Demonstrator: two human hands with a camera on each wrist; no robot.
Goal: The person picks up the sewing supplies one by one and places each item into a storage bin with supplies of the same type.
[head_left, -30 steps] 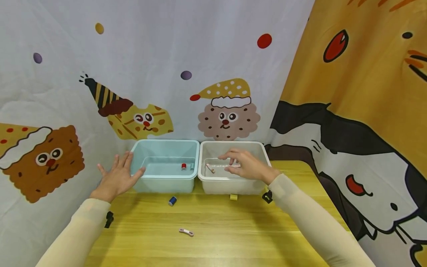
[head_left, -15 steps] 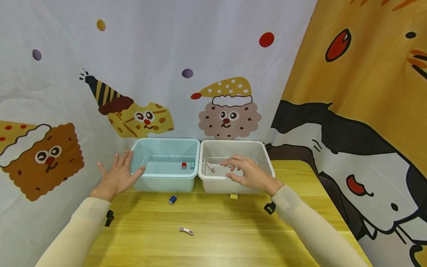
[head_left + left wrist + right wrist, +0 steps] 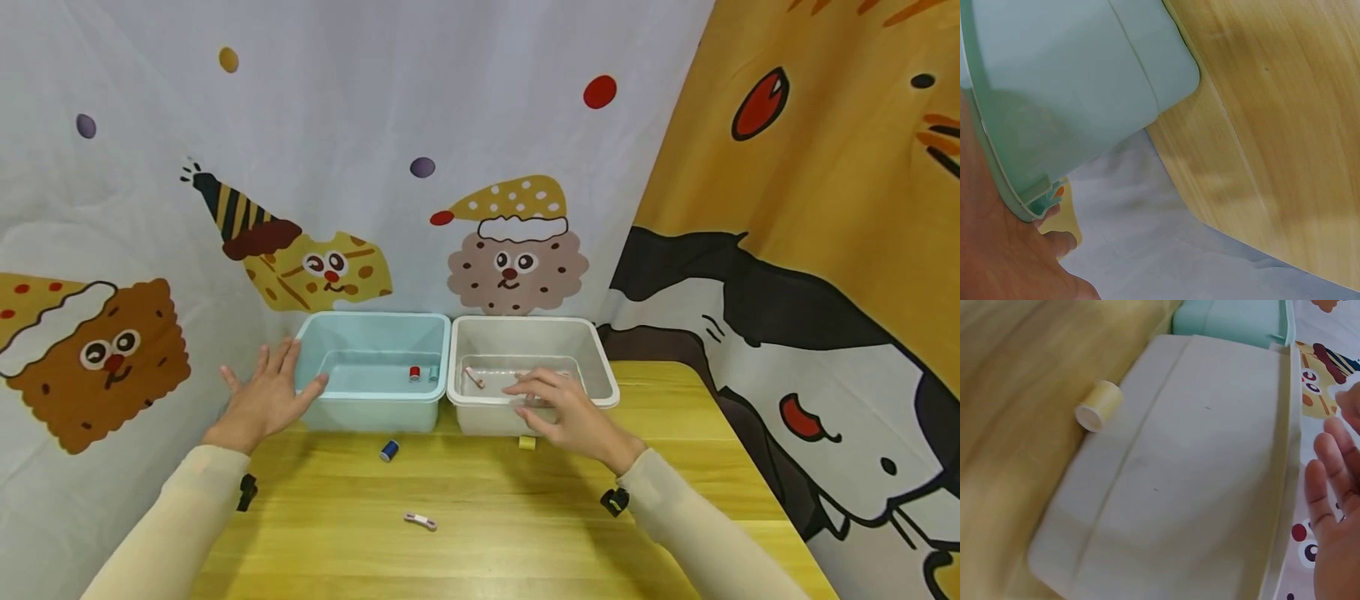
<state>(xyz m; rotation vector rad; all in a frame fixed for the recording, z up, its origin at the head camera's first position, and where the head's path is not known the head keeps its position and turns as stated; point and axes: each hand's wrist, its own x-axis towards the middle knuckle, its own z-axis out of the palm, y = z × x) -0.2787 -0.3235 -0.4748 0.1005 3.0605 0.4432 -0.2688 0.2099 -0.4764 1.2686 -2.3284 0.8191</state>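
Note:
My left hand (image 3: pixel 262 402) rests with spread fingers against the left rim of the light blue bin (image 3: pixel 375 415). My right hand (image 3: pixel 573 418) hovers over the front rim of the white bin (image 3: pixel 487 419), its fingers loosely bent and holding nothing. Inside the blue bin lie a red thread spool (image 3: pixel 415 373) and a light blue spool (image 3: pixel 433 374). A pinkish thread bundle (image 3: pixel 474 377) lies in the white bin; the right hand partly hides other small things there. On the table are a blue thread spool (image 3: pixel 389 451), a yellow thread spool (image 3: pixel 1099 406) against the white bin, and a banded thread skein (image 3: pixel 420 521).
Both bins stand side by side at the back of the wooden table (image 3: pixel 330 533), against a printed cloth (image 3: pixel 337 108). The table's right edge runs beside an orange and black-and-white cloth (image 3: pixel 810 333).
My right hand has drawn back from inside the white bin toward its front rim, moving nearer and slightly right. The left hand has stayed at the blue bin.

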